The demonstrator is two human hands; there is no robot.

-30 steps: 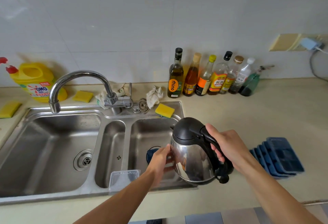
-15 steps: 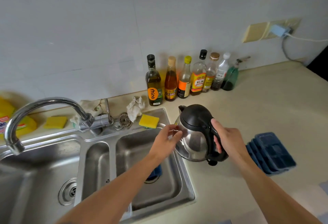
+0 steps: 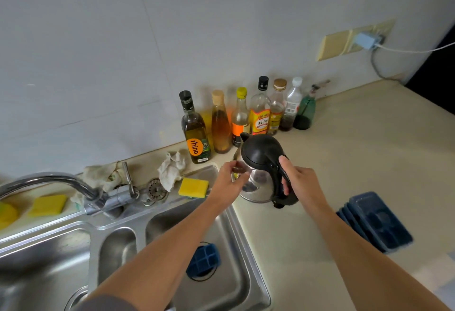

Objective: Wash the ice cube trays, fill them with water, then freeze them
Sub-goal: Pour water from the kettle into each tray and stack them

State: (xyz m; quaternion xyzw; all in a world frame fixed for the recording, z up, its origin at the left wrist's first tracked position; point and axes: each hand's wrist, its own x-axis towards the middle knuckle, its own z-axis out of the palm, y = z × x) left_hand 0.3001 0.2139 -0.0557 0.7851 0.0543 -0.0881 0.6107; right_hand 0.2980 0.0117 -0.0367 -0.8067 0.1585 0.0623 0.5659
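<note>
A steel kettle (image 3: 258,182) with a black lid stands on the beige counter, just right of the sink and in front of the bottles. My right hand (image 3: 299,182) grips its black handle. My left hand (image 3: 230,180) touches the kettle's steel side with slightly bent fingers. A stack of dark blue ice cube trays (image 3: 376,222) lies on the counter to the right of my right arm. Another blue ice cube tray (image 3: 204,257) sits over the drain in the right sink basin (image 3: 236,261), partly hidden by my left forearm.
Several sauce and oil bottles (image 3: 246,118) line the wall behind the kettle. A yellow sponge (image 3: 193,187), a white rag (image 3: 171,170) and a sink strainer (image 3: 155,187) lie by the tap (image 3: 108,197). A charger cable (image 3: 403,49) hangs from the wall socket.
The kettle went from above the right basin to the counter by the bottles, both hands staying on it. My view turned right and up.
</note>
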